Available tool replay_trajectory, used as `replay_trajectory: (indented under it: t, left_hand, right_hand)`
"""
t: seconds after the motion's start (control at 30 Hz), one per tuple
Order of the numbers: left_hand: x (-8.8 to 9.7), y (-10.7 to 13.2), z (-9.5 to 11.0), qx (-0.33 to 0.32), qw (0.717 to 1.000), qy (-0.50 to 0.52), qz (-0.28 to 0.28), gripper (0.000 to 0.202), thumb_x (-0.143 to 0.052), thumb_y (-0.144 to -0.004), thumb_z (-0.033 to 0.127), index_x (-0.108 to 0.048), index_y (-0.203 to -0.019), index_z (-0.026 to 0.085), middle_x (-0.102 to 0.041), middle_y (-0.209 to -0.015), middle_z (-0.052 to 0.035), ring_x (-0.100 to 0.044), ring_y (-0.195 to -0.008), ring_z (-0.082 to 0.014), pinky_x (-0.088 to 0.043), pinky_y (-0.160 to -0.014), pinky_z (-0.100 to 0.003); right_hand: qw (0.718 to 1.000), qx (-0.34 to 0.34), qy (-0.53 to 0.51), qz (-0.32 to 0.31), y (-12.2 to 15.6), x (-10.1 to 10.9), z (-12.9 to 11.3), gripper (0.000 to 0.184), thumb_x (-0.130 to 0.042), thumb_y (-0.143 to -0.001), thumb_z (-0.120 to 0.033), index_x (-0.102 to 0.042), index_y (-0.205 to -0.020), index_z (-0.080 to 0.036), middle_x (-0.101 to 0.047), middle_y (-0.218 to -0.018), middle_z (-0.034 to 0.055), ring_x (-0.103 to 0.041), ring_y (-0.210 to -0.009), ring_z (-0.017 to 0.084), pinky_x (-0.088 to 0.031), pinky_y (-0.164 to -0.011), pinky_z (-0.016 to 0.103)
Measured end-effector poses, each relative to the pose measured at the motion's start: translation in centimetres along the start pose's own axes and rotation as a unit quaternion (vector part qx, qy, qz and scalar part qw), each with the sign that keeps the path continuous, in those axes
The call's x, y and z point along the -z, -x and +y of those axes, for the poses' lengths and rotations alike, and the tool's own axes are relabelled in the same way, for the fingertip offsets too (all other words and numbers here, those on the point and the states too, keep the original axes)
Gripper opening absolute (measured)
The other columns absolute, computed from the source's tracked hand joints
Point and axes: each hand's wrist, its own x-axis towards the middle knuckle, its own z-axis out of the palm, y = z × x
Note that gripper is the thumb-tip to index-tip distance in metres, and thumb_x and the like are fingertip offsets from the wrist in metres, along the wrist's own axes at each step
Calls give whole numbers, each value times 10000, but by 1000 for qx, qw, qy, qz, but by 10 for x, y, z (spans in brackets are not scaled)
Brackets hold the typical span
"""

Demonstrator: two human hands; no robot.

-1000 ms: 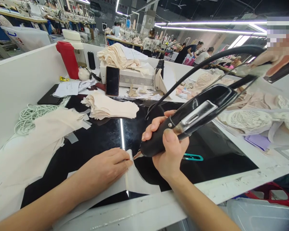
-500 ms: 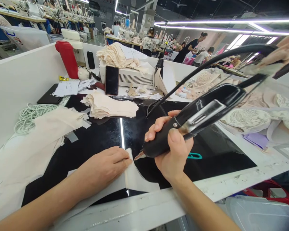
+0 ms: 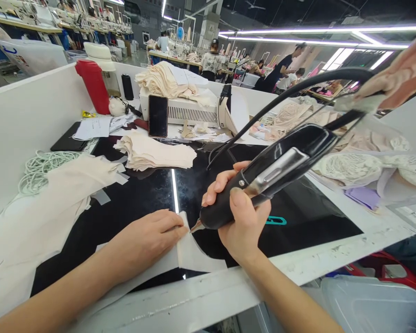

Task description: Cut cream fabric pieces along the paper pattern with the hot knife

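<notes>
My right hand (image 3: 244,217) is wrapped round a black corded hand tool (image 3: 277,162) with a silver lever and a pointed metal tip. The tool slants down to the left. Its tip is at the right edge of a pale fabric piece (image 3: 199,259), close to my left fingertips; whether it touches is hard to tell. My left hand (image 3: 149,240) presses that fabric to the black work surface (image 3: 152,194), with fingers together and fingertips pinching a narrow folded strip. The palm hides part of the fabric.
Cream fabric stacks (image 3: 156,150) lie behind my hands, near a phone (image 3: 158,115) leaning on a vented white box (image 3: 190,114). Larger fabric (image 3: 52,203) spreads at left. A teal clip-like object (image 3: 276,220) and lace garments (image 3: 353,169) lie right. The black cord (image 3: 280,99) arches overhead.
The view has shifted slightly, moving the scene left. The tool's rear end has swung a little left, while its tip stays at the fabric edge. My left hand keeps its place on the fabric.
</notes>
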Motion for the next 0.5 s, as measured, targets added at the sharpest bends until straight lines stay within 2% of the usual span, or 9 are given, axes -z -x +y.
replay_trajectory:
  t: [0.2, 0.5]
  left_hand:
    - [3, -3, 2, 2, 1000, 5, 10, 259, -460, -1038, 67, -659, -1189, 135, -656, -1128, -95, -638, -1048, -203, -563, -970, -337]
    - [5, 0, -1, -3, 1000, -17, 3, 265, -456, -1051, 91, -650, -1227, 135, -661, -1149, -97, -642, -1080, -209, -559, -995, -353]
  right_hand:
    - [1000, 2, 5, 9, -1, 1, -2, 363, -803, -882, -368, -593, -1158, -260, -656, -859, -55, -640, -623, 101, -539, -611, 280]
    - [1000, 0, -2, 12, -2, 2, -8, 365, -809, -875, -375, -593, -1146, -260, -656, -848, -57, -632, -614, 103, -532, -598, 283]
